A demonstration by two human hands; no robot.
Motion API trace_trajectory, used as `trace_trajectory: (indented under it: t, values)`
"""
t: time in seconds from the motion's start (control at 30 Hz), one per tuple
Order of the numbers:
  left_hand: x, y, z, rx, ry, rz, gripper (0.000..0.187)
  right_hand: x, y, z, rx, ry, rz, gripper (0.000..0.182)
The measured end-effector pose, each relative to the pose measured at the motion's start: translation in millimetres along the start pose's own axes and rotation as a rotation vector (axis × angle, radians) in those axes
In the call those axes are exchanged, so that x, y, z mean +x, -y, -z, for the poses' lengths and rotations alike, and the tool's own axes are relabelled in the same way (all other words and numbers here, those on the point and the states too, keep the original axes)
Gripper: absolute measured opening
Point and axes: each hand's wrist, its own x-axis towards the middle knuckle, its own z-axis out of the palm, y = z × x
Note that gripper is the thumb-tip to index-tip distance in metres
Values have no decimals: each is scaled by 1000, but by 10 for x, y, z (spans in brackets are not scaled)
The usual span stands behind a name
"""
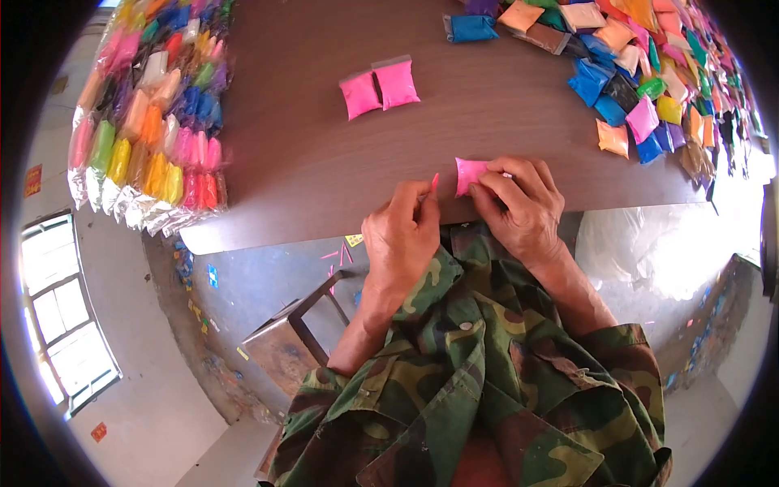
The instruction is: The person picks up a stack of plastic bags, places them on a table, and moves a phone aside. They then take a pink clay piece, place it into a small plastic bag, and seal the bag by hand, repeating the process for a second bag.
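Near the table's front edge, my right hand (523,203) pinches the right side of a small pink packet (468,174), which lies on the tabletop. My fingers cover part of that packet. Just to its left, my left hand (402,231) is closed, and the tip of a thin pink piece (435,182) sticks up between thumb and forefinger. What kind of piece it is I cannot make out. Farther back on the table, two more pink packets lie side by side, a left one (360,96) and a right one (397,83), with clear plastic edges on top.
Stacked clear bags of coloured packets (146,122) stand along the left of the brown table (284,146). A loose heap of coloured packets (641,89) covers the right side. Below are a stool (284,345), a clear plastic sheet (621,243) and pink scraps on the floor.
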Motion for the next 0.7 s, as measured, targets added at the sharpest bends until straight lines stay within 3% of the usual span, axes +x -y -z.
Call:
trace_trajectory:
  t: [0.17,0.27,0.47,0.7]
  values:
    - [-37,-163,-5,-109,47,-28,7,-35,3,-34,-36,-22,-27,25]
    - [5,-41,-51,83,-27,-84,7,-52,22,-22,-35,-8,-25,26]
    - [99,-88,130,-96,-23,-17,8,-39,77,85,-72,88,-15,33]
    - [15,-175,-1,-155,-20,-120,11,-76,45,121,-114,110,19,32]
